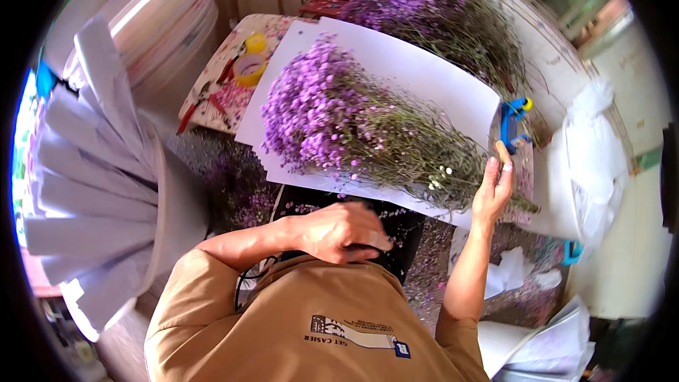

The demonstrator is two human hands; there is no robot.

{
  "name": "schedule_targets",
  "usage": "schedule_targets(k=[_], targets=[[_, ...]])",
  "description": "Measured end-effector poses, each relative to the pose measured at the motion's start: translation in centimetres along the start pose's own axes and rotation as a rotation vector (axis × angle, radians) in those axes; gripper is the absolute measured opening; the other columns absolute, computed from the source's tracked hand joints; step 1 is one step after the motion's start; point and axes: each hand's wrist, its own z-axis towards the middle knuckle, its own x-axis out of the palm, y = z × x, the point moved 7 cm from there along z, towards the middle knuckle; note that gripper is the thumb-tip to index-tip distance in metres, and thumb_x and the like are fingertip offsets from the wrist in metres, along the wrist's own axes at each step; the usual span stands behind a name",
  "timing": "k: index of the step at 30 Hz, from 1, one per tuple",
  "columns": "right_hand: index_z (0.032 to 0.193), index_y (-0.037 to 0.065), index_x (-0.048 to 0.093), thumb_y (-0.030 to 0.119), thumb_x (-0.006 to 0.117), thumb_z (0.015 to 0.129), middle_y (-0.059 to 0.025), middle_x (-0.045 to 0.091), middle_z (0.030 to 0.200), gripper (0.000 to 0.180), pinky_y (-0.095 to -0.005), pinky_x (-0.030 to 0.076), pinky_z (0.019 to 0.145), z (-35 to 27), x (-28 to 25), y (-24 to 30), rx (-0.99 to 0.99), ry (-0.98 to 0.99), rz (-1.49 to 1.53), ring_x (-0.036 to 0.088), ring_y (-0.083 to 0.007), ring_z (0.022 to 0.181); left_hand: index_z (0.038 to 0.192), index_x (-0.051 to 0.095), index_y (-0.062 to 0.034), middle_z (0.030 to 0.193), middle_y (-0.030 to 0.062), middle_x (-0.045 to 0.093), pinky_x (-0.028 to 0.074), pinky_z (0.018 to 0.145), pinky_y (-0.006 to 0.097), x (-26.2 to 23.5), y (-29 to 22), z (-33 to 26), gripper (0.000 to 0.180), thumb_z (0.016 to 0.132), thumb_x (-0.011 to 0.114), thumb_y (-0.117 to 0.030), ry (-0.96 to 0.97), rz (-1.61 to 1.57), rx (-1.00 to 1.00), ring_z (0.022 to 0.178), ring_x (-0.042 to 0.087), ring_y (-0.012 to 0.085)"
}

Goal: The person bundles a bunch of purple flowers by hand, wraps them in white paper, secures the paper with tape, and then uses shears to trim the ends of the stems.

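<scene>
A bunch of purple flowers (315, 102) lies on white paper sheets (353, 39), blooms to the left and thin green stems (424, 148) to the right. A few small white blooms (440, 177) show among the stems. My right hand (493, 187) is open at the stem end, fingers stretched away from me over the paper's right edge. Just beyond its fingertips stands a blue tape dispenser (511, 127) with a yellow knob. Close before my body, my left hand (343, 232) is curled closed and slightly blurred. Whatever its fingers hold, if anything, is hidden.
Red-handled cutters (216, 102) and a yellow tape roll (249, 69) lie on the table's left part. More purple flowers (438, 14) are heaped behind. A bin of rolled white paper (99, 191) stands left; white plastic wrapping (598, 155) hangs right. Petals litter the floor.
</scene>
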Motion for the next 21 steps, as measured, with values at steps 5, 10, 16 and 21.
schedule_targets(k=[5,10,16,21], targets=[[0.131,-0.005,0.062,0.040,0.054,0.107,-0.0169,0.068,0.121,0.052,-0.0355,0.043,0.103,5.2,9.4,7.4,0.088,0.309,0.206,0.061,-0.0238,0.114,0.132,0.061,0.0011,0.123,0.0181,0.069,0.052,0.101,0.041,1.4,10.9,-12.0,0.046,0.101,0.066,-0.032,-0.271,-0.810,-0.813,0.117,0.066,0.0266],[0.069,0.000,0.043,0.073,0.040,0.100,-0.0055,0.041,0.062,0.079,-0.0388,0.038,0.062,10.3,25.8,13.3,0.153,0.623,0.101,0.038,-0.0160,0.067,0.154,0.032,0.0014,0.136,0.0239,0.059,0.053,0.102,0.045,0.0,12.9,-16.6,0.081,0.096,0.071,-0.040,-0.671,-1.343,-0.858,0.119,0.064,0.0342],[0.104,-0.006,0.068,0.073,0.042,0.098,-0.0218,0.070,0.102,0.084,-0.0422,0.046,0.094,4.5,41.8,1.9,0.386,1.143,-0.003,0.063,-0.0363,0.098,0.159,0.023,-0.0116,0.150,0.0150,0.047,0.048,0.104,0.056,-1.8,13.4,-12.7,0.091,0.091,0.079,-0.035,-0.789,-1.542,-0.735,0.135,0.050,0.0350],[0.100,-0.008,0.064,0.056,0.041,0.105,-0.0267,0.066,0.094,0.068,-0.0452,0.046,0.084,0.3,34.3,14.9,0.037,1.264,-0.013,0.064,-0.0373,0.090,0.146,0.049,-0.0129,0.134,0.0059,0.061,0.050,0.098,0.048,-3.9,13.3,-11.3,0.071,0.085,0.085,-0.023,-1.011,-1.653,-0.555,0.124,0.057,0.0235]])
